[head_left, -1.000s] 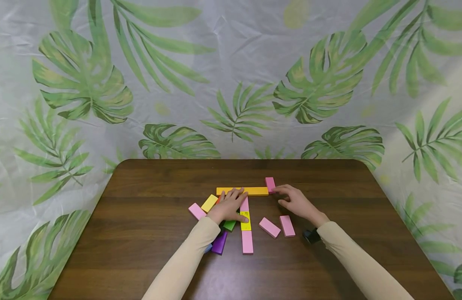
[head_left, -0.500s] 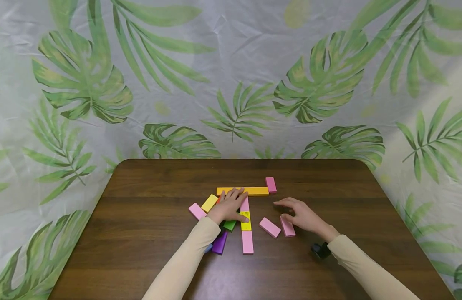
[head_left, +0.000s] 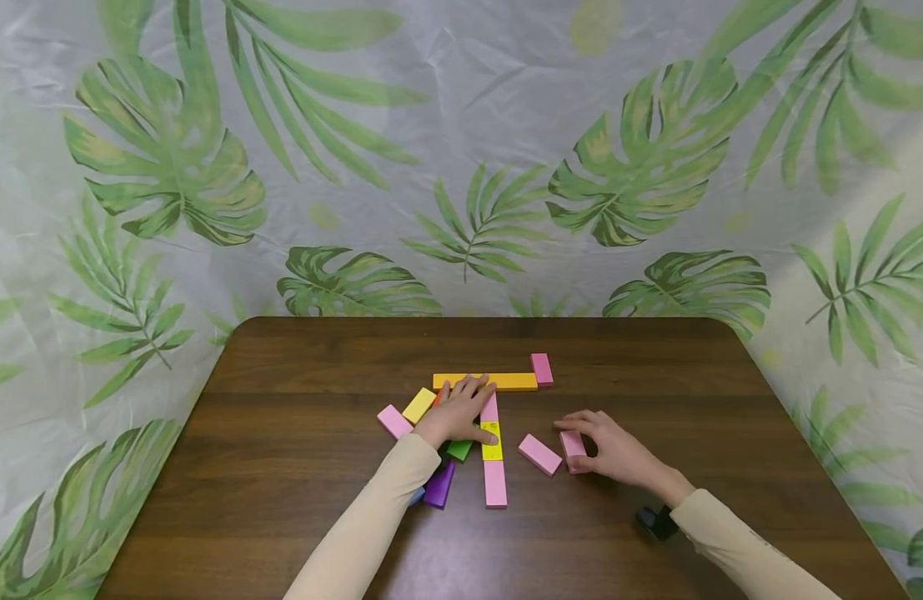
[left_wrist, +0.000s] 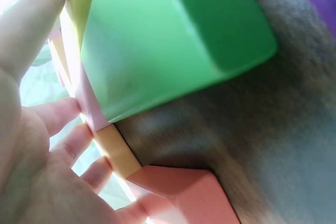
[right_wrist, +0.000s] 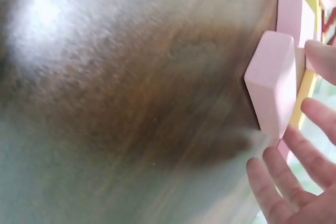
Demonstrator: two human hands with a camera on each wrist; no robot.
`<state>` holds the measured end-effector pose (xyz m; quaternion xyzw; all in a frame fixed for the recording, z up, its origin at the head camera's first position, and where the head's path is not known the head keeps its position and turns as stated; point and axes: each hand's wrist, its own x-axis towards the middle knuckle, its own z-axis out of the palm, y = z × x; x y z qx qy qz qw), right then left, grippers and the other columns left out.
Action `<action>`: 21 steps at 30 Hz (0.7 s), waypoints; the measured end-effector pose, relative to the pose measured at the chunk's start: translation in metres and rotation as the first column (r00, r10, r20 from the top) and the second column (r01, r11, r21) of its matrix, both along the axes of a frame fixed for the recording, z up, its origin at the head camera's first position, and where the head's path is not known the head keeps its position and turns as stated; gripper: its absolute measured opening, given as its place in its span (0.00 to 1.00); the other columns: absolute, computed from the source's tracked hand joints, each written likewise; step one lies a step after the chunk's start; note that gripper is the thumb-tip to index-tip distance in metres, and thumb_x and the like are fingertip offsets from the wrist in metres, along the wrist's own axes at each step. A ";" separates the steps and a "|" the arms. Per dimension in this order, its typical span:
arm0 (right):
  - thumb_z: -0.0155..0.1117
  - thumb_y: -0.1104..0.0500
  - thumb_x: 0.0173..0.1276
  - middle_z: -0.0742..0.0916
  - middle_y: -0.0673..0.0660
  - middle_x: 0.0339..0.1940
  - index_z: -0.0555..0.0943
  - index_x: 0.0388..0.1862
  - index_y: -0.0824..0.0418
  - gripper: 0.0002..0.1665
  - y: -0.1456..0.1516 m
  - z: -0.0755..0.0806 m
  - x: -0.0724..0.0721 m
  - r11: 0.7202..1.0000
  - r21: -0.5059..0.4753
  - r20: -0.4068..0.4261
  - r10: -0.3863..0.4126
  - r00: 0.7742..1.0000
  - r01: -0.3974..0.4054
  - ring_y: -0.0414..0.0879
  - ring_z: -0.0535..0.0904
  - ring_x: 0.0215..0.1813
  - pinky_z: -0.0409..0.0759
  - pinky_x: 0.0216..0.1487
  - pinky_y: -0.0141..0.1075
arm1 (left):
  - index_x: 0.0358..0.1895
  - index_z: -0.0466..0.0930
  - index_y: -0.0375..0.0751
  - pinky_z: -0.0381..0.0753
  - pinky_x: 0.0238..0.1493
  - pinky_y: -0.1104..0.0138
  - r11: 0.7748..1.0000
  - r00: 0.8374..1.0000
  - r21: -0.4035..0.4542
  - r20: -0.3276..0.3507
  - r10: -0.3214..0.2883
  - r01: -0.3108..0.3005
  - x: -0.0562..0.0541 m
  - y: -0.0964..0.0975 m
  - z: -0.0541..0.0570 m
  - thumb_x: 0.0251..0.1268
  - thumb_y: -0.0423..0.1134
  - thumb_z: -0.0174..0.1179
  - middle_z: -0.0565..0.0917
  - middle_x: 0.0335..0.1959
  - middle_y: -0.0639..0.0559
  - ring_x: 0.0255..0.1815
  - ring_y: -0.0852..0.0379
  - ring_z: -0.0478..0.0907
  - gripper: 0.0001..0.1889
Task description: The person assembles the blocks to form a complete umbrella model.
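Observation:
My left hand (head_left: 455,415) lies spread over the blocks. Its fingertips reach an orange bar (head_left: 515,382), and its thumb rests at the yellow block (head_left: 492,450) between two pink ones in a column. Beneath the palm sit a green block (left_wrist: 147,40) and a red block (left_wrist: 199,198), partly hidden in the head view. My right hand (head_left: 619,452) is around a pink block (head_left: 571,443) lying on the table, index finger past its far end and thumb by its near end. In the right wrist view the fingers are loosely bent and spread beside this block (right_wrist: 270,72).
Another pink block (head_left: 539,454) lies slanted between the column and the right hand. One more pink block (head_left: 541,368) stands against the bar's right end. Left of the column are a pale yellow block (head_left: 418,406), a pink block (head_left: 394,422) and a purple block (head_left: 438,485).
My right hand has left the pink block at the bar's right end and come back toward me, to the loose pink block on the right. The left hand stays put.

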<state>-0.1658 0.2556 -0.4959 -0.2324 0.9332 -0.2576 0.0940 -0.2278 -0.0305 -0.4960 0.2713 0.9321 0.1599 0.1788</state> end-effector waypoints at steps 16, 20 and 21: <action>0.71 0.57 0.59 0.75 0.64 0.60 0.74 0.63 0.64 0.33 -0.001 -0.009 -0.003 0.999 -0.015 -0.033 0.040 0.999 -0.040 0.59 0.71 0.59 0.71 0.57 0.56 | 0.76 0.52 0.45 0.35 0.70 0.45 1.000 1.000 0.003 0.004 -0.002 0.002 -0.001 0.000 -0.002 0.57 0.56 0.65 0.49 0.77 0.49 0.76 0.45 0.41 0.47; 0.69 0.63 0.60 0.74 0.64 0.61 0.73 0.63 0.64 0.32 -0.002 -0.009 -0.007 0.998 -0.040 -0.043 0.037 0.998 -0.039 0.61 0.71 0.60 0.70 0.58 0.57 | 0.76 0.52 0.46 0.35 0.70 0.45 1.000 1.000 0.003 0.005 0.000 0.000 -0.001 0.000 -0.002 0.57 0.56 0.65 0.49 0.77 0.49 0.76 0.45 0.40 0.47; 0.69 0.64 0.60 0.74 0.64 0.62 0.73 0.64 0.64 0.31 -0.002 -0.010 -0.008 0.998 -0.041 -0.046 0.038 0.998 -0.040 0.61 0.70 0.60 0.69 0.59 0.57 | 0.76 0.52 0.46 0.35 0.70 0.45 1.000 1.000 0.004 0.005 0.000 0.000 -0.001 0.000 -0.002 0.57 0.56 0.65 0.49 0.77 0.49 0.76 0.45 0.40 0.47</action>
